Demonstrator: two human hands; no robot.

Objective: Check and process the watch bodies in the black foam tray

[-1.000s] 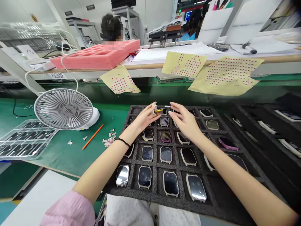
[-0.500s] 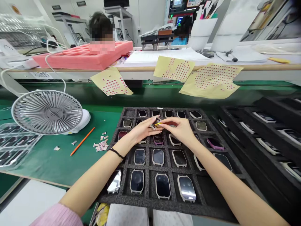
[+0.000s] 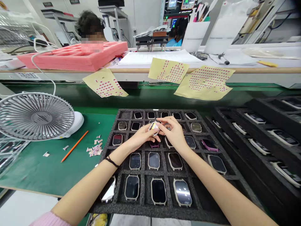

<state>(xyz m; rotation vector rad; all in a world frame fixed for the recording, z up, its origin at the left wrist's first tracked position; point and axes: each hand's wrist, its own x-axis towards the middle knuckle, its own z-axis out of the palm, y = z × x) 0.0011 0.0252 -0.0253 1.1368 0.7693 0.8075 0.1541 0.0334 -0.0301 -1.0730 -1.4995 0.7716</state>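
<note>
Both my hands meet over a dark foam tray (image 3: pixel 145 169) that holds rows of smartwatch bodies. A small open smartwatch case (image 3: pixel 154 128) with bright metal and a yellow strip inside is gripped by my left hand (image 3: pixel 141 136). The fingertips of my right hand (image 3: pixel 174 129) are closed on the same case from the other side. Under the hands, a purple smartwatch (image 3: pixel 154 143) lies partly hidden in its slot. Another purple smartwatch (image 3: pixel 210 145) sits tilted at the right of the tray.
Left of the tray lie an orange stick (image 3: pixel 74 146) and a pile of small pinkish tabs (image 3: pixel 95 150). A grey fan (image 3: pixel 41 117) stands beyond them. More foam trays (image 3: pixel 237 147) are stacked at the right. Yellow sheets (image 3: pixel 204 82) hang from the shelf edge; a person sits behind.
The watch case has turned so its bright inside and yellow strip show more. My right fingers, earlier pinching a thin yellow piece, now press on the case. The view has shifted slightly right.
</note>
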